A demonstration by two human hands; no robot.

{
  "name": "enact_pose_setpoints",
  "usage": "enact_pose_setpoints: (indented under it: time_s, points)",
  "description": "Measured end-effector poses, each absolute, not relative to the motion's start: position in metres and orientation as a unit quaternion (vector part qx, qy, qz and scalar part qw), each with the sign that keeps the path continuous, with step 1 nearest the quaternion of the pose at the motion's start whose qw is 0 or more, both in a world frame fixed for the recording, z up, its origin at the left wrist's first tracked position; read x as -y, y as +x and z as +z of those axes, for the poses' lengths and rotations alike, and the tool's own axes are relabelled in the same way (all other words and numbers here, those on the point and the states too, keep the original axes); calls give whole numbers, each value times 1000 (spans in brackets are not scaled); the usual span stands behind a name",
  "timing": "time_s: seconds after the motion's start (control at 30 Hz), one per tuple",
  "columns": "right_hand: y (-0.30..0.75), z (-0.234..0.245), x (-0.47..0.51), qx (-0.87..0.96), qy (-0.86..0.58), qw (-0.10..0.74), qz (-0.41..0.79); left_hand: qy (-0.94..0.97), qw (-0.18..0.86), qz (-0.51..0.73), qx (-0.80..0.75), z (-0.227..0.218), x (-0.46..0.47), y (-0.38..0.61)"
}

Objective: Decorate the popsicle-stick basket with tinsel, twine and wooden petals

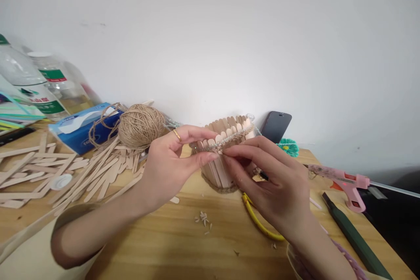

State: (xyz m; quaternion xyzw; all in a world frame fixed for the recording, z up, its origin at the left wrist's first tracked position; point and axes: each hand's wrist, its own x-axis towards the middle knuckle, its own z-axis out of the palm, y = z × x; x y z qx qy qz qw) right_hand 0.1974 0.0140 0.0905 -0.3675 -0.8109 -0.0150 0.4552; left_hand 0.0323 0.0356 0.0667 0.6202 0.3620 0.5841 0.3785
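A round basket of upright wooden craft sticks (pixel 219 175) stands on the table between my hands, with twine around its base. Silvery and brown trim (pixel 234 137) runs round it just below the rounded stick tips. My left hand (pixel 172 162) holds the near left rim, thumb outside and fingers over the top. Against the trim at the front, my right hand (pixel 277 175) pinches thumb and forefinger together; what lies between those fingertips is too small to make out. The right hand covers much of the basket's right side.
At left lie loose craft sticks (pixel 105 170), a twine ball (pixel 141 126), a blue tissue pack (pixel 83 129) and bottles (pixel 22 78). A phone (pixel 277 127) leans on the wall. Rightward are a pink glue gun (pixel 351 183), a dark green tool (pixel 354 236) and yellow handles (pixel 259 223).
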Motion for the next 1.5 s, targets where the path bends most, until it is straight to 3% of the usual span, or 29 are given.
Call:
enact_pose_setpoints:
  time_s: [0.47,0.8,1.03,1.5]
  points:
    - [189,89,-11,783,-416,462,9,657,238,616,-365,58,-32,38]
    - [190,89,-11,762,-444,464,85,647,252,616,-373,57,-31,39]
    - [188,88,-10,770,-427,472,33,658,231,615,-369,56,-29,39]
    - [188,87,-11,765,-420,487,42,649,244,622,-364,51,-28,41]
